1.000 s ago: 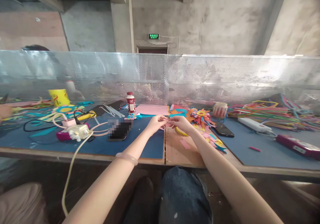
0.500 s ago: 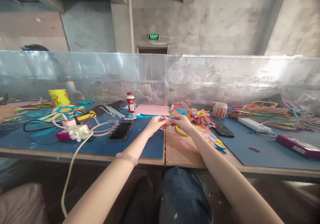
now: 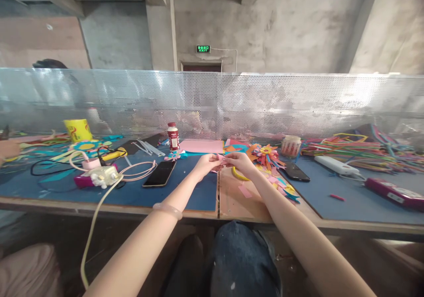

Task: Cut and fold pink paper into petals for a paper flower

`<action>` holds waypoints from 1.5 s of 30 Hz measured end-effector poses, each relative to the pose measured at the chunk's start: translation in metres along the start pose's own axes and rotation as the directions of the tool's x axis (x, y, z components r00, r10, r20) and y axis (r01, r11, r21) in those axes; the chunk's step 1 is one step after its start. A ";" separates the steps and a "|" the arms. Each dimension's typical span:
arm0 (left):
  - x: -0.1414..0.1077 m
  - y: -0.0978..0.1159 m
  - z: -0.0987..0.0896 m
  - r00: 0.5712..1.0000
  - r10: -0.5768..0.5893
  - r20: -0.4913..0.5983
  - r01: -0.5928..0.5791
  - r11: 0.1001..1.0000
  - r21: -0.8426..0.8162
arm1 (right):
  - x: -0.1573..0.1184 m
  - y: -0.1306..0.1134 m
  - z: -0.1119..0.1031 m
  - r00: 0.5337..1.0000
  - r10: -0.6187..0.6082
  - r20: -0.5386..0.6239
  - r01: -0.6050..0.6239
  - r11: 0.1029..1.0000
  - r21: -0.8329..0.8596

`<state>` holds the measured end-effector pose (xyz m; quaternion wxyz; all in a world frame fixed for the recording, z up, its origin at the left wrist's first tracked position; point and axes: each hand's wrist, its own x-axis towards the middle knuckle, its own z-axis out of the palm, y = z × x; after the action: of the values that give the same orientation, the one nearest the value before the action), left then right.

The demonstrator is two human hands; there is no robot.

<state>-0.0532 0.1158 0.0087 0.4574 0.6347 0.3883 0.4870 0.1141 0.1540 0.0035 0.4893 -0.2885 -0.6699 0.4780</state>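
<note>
My left hand [image 3: 206, 165] and my right hand [image 3: 239, 161] meet above the table's middle, fingertips nearly touching. Between them they pinch a small piece of pink paper [image 3: 220, 157], partly covered by the fingers. Below my right hand lie a pink paper scrap [image 3: 245, 191] and a yellow ring-shaped strip [image 3: 237, 174]. An orange paper flower [image 3: 266, 155] with many petals rests just right of that hand. Beyond both hands lies a stack of pink paper sheets [image 3: 202, 146].
Left of my hands are a phone [image 3: 160, 174], a dark red bottle [image 3: 172, 136], a yellow tub [image 3: 78, 130] and a power strip with cables [image 3: 102, 176]. To the right are a jar [image 3: 291, 146], another phone [image 3: 297, 172] and colourful strips [image 3: 351, 152]. A perforated metal screen [image 3: 139, 98] stands behind.
Both hands stay in nearly the same place, still pinching the pink paper. The view has shifted only very slightly.
</note>
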 end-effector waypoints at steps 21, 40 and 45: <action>-0.002 0.002 0.001 1.000 0.010 -0.015 -0.009 0.993 0.119 | -0.002 -0.006 0.006 0.999 -0.012 -0.053 0.013 1.000 0.026; -0.007 0.014 0.003 0.995 0.096 0.022 -0.098 0.956 0.275 | -0.017 -0.027 -0.002 0.990 0.028 0.139 0.009 0.966 -0.260; -0.012 0.022 0.004 0.999 0.043 0.018 -0.046 0.976 0.213 | -0.016 -0.025 -0.005 0.990 0.025 0.140 0.009 0.972 -0.235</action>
<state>-0.0511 0.0973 0.0258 0.3781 0.6919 0.4210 0.4483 0.1262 0.1327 0.0213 0.4009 -0.3122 -0.7537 0.4167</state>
